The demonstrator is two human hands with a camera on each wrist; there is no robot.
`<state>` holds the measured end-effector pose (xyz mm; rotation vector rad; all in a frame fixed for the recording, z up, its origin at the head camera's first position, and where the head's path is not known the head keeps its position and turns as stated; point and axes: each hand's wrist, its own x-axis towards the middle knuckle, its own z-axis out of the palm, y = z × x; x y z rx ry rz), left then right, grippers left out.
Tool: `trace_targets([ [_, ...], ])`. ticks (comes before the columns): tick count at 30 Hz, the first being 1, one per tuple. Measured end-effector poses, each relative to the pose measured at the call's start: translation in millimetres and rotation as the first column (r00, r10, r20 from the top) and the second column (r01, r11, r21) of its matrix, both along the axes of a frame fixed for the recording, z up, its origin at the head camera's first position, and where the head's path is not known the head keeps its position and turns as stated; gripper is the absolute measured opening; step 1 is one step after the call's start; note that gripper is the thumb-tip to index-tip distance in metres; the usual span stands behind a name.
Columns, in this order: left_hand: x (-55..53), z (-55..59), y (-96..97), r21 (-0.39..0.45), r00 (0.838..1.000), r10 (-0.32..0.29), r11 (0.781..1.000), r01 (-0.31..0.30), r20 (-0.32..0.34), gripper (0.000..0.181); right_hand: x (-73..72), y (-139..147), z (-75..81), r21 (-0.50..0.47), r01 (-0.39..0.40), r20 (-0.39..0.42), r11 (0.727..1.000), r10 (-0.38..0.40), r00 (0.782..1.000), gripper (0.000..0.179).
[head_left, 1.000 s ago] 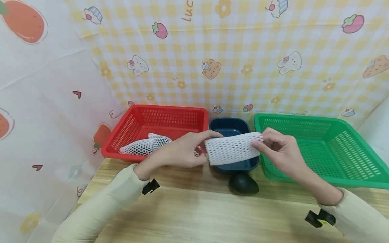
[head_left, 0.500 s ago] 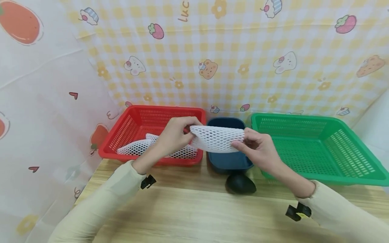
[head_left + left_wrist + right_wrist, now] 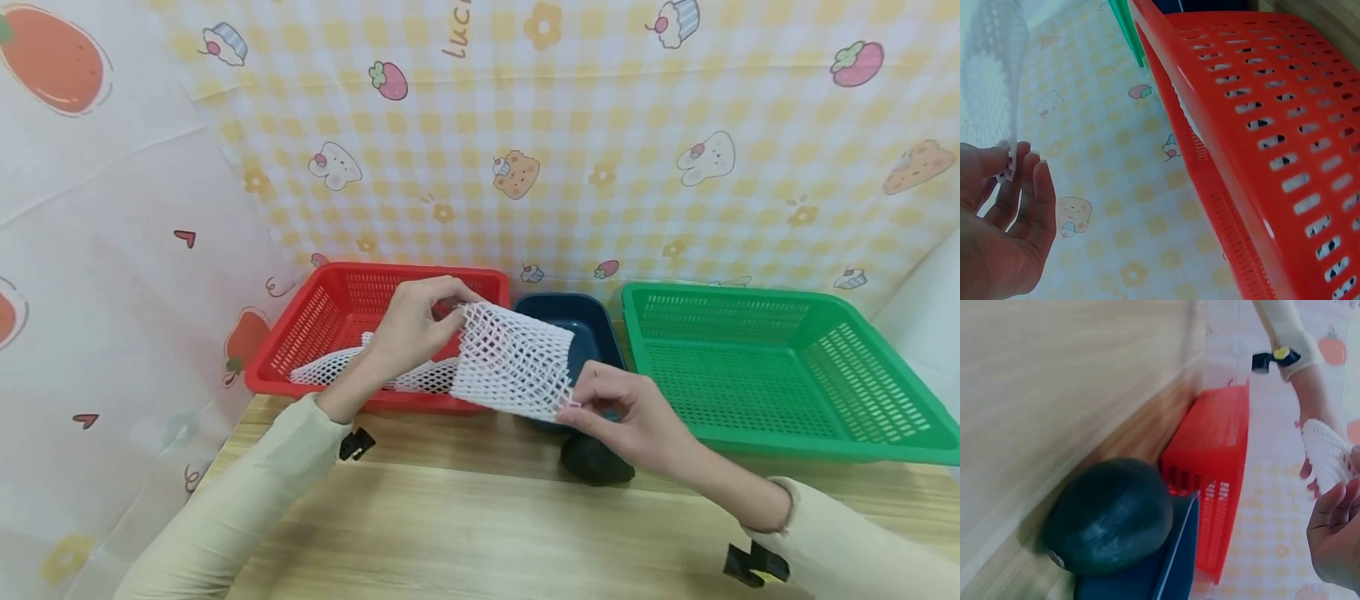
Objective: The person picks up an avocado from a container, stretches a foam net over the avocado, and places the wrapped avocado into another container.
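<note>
A white foam fruit net (image 3: 513, 362) is stretched flat between both hands, above the gap between the red basket and the blue basin. My left hand (image 3: 420, 325) pinches its upper left corner between thumb and fingers, which the left wrist view also shows at the net's edge (image 3: 1011, 165). At the lower right corner, my right hand (image 3: 622, 412) pinches the net with thumb and forefinger. Below that hand, a dark, smooth avocado (image 3: 596, 462) lies on the table in front of the basin; the right wrist view shows its stem end low on the left of the fruit (image 3: 1113, 515).
The red basket (image 3: 352, 268) at left contains more white foam nets (image 3: 326, 367), partly hidden by my left arm. A dark blue basin (image 3: 592, 329) stands in the middle, with a large green basket (image 3: 862, 454) at its right. Behind them hangs a checked cloth (image 3: 600, 208).
The net has moved left from over the basin and now hangs spread wider and tilted. My left hand has shifted up and left; my right hand has moved left, then lower.
</note>
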<state>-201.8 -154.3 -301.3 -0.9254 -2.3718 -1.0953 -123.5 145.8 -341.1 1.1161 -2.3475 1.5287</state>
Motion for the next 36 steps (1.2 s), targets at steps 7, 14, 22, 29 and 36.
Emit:
trace_targets([
  [7,0.3,-4.8,9.7,0.006,0.999,-0.052,0.999,0.052,-0.01,0.019,19.9,6,5.8,-0.02,-0.088,-0.03,0.996,0.087,0.996,0.032],
  [14,0.2,-14.0,17.6,0.032,0.995,-0.1,0.995,0.1,0.014,0.022,16.4,17,11.5,-0.015,-0.024,-0.046,1.0,0.023,0.999,0.03],
  [22,3.9,-20.1,21.7,0.059,0.989,-0.146,0.988,0.145,0.014,0.026,-5.9,40,14.8,0.121,0.132,0.128,0.984,-0.147,0.981,0.027],
  [29,4.8,-19.9,22.3,0.077,0.988,-0.152,0.986,0.15,0.012,0.028,-7.4,46,-4.5,0.499,0.003,0.051,0.866,-0.032,0.998,0.034],
  [36,4.2,-24.2,24.8,0.081,0.982,-0.187,0.979,0.186,0.014,0.029,4.2,37,-21.4,0.704,0.066,-0.092,0.707,-0.001,0.996,0.049],
])
